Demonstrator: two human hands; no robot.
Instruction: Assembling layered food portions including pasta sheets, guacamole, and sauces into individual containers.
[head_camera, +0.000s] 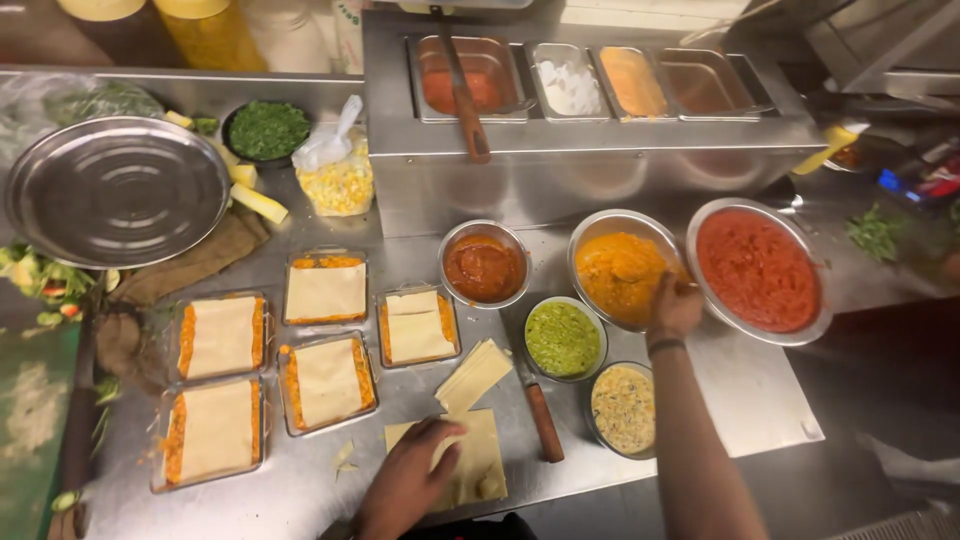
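My left hand (410, 478) presses flat on a pale pasta sheet (478, 452) lying on the steel counter near the front edge. My right hand (676, 306) reaches into the steel bowl of orange filling (618, 264), fingers closed; what it grips is hidden. A small stack of pasta sheets (472, 374) lies just beyond the left hand, and a wooden-handled knife (543, 420) rests to its right. Several clear trays (326, 381) hold orange filling topped with pasta sheets, left of the hands.
Bowls of red sauce (758, 270), dark red sauce (484, 266), green mash (562, 338) and speckled mix (624, 408) surround the right arm. A raised steel unit with inset pans (570, 85) stands behind. A big steel plate (115, 190), chopped herbs (267, 129) and bagged corn (341, 182) sit at left.
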